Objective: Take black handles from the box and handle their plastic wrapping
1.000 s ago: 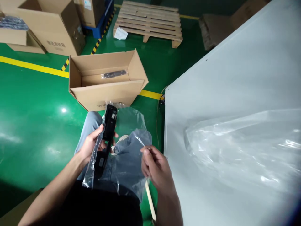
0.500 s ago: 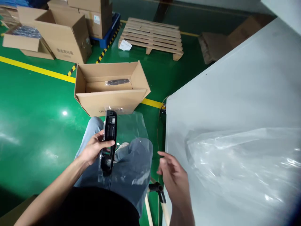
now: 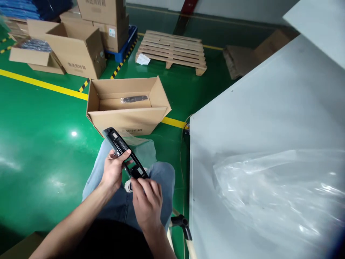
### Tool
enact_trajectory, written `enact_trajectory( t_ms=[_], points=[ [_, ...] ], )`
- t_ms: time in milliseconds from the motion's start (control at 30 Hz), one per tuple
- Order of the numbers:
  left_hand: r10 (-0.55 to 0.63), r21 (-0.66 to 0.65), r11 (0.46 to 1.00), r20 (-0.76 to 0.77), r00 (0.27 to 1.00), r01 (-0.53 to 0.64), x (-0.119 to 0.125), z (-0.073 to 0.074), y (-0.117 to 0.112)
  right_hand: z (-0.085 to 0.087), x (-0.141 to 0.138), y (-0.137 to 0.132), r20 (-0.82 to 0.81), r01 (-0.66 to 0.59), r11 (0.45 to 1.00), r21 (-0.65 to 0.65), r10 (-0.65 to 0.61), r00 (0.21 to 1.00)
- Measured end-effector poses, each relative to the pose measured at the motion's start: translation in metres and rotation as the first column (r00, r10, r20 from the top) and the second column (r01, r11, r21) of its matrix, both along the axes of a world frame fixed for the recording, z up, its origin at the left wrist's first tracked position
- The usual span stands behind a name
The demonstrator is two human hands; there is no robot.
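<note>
My left hand (image 3: 114, 169) is wrapped round the middle of a long black plastic panel (image 3: 120, 145) with rectangular cut-outs, its thumb lying across the top. The panel slants over my lap, its far end toward the upper left. At its lower right end, the curled fingers of my right hand (image 3: 148, 198) grip the edge; the fingertips are partly hidden. A clear plastic bag (image 3: 147, 145) hangs behind the panel, over my knees. Whether the panel is inside the bag I cannot tell.
An open cardboard box (image 3: 121, 120) stands before my knees, with a similar wrapped dark panel (image 3: 134, 99) inside. On the right is a grey surface (image 3: 242, 118) bearing clear plastic sheeting (image 3: 272, 190). Farther off are a wooden pallet (image 3: 172, 50) and more cartons (image 3: 78, 54).
My right hand has moved left from beside the grey surface to the panel's lower end. The panel has turned from nearly upright to a slant, its far end swinging left.
</note>
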State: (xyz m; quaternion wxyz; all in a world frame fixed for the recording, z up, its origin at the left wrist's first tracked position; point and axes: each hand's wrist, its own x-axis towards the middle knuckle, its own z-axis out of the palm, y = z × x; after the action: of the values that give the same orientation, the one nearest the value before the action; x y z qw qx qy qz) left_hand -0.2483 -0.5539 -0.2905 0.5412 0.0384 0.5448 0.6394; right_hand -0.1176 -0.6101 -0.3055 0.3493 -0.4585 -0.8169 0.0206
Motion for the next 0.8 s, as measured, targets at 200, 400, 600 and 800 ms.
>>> enact_trajectory(
  t_ms=[200, 400, 600, 800],
  points=[
    [-0.047, -0.038, 0.998, 0.022, 0.999, 0.048, 0.001, 0.004, 0.012, -0.017, -0.001, -0.012, 0.088, -0.082, 0.997, 0.003, 0.081, 0.993],
    [-0.125, -0.019, 0.992, 0.028, 0.992, 0.126, -0.012, 0.003, 0.029, -0.027, -0.001, -0.011, 0.158, -0.066, 0.997, 0.026, 0.062, 0.986],
    [-0.138, 0.045, 0.989, -0.111, 0.984, 0.143, -0.013, -0.004, 0.035, 0.014, 0.015, 0.012, -0.149, -0.036, 0.999, -0.02, 0.032, 0.988],
    [-0.185, 0.173, 0.959, -0.221, 0.957, 0.226, 0.013, -0.004, 0.028, 0.054, -0.014, 0.079, -0.214, 0.036, 0.985, -0.169, -0.072, 0.974]
  ],
)
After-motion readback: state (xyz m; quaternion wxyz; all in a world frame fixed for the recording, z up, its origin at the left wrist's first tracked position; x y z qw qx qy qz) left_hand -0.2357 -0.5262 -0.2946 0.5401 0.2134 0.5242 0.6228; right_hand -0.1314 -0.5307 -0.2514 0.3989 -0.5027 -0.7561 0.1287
